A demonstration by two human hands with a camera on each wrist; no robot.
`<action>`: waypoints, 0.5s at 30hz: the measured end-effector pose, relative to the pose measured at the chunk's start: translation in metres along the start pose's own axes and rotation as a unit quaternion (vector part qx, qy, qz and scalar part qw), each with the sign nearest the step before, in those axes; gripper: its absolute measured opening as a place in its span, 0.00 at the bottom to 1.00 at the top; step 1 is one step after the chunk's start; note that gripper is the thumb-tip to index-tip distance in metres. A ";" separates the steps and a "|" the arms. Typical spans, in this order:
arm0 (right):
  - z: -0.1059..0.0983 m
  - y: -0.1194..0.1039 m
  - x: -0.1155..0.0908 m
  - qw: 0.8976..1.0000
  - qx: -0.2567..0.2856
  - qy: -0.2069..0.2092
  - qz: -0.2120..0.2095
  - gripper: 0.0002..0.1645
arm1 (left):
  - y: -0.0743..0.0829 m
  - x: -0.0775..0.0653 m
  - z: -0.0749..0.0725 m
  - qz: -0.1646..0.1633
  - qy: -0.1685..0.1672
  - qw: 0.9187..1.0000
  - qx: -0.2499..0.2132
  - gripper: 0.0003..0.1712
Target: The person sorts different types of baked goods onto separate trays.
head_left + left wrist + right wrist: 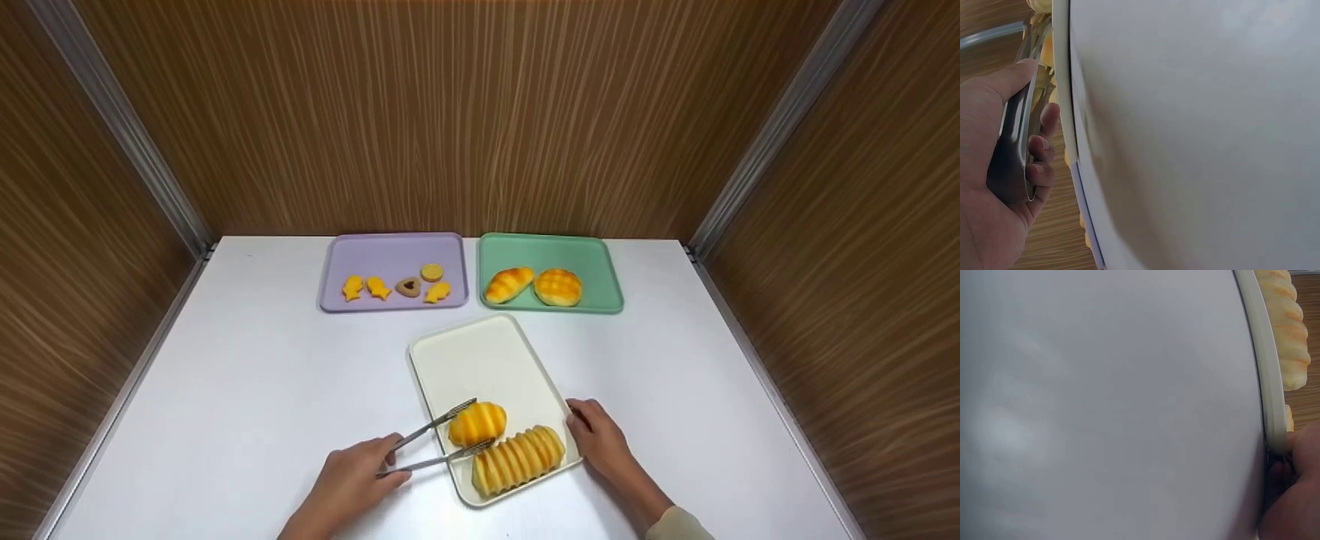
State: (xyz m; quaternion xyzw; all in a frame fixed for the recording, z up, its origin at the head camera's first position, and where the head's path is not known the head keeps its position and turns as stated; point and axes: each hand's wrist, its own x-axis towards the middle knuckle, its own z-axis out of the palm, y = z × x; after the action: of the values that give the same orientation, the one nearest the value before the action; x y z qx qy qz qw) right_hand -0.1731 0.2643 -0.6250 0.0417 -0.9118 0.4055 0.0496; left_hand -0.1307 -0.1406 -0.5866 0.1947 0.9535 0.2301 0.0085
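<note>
My left hand (352, 480) holds a pair of metal tongs (1019, 129), thumb on one arm and fingers curled around the other. In the head view the spread tong tips lie on either side of a small striped yellow bread roll (478, 424); whether they squeeze it I cannot tell. The roll sits on a cream tray (480, 352), beside a long ridged bread loaf (519, 460) at the near end. On the tray's right edge, my right hand (600, 439) grips the rim (1276, 433), its fingers partly hidden.
Behind the cream tray lie a purple tray (382, 255) with several small cookies (409, 286) and a green tray (555, 251) with an oval bread roll (508, 285) and a round bun (557, 287). Wood-patterned panels (465, 112) enclose the white table (262, 360) at the back and sides.
</note>
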 end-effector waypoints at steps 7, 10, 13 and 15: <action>-0.001 -0.001 0.000 1.000 0.004 0.000 0.000 0.15 | 0.001 0.000 -0.002 -0.002 0.008 1.000 -0.012 0.17; -0.001 -0.001 0.000 1.000 0.005 -0.001 0.004 0.16 | 0.001 0.000 -0.003 -0.005 0.013 1.000 -0.017 0.17; -0.001 -0.001 0.000 1.000 0.003 -0.004 0.007 0.16 | 0.002 0.001 -0.004 -0.006 0.021 1.000 -0.017 0.17; 0.000 -0.001 -0.001 1.000 0.003 -0.006 0.011 0.16 | 0.003 0.003 -0.005 -0.008 0.028 0.999 -0.013 0.19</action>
State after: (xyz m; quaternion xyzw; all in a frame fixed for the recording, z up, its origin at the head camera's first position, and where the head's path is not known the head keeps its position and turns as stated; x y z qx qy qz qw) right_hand -0.1724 0.2642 -0.6243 0.0343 -0.9111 0.4087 0.0397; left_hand -0.1325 -0.1395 -0.5812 0.1800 0.9519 0.2477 -0.0135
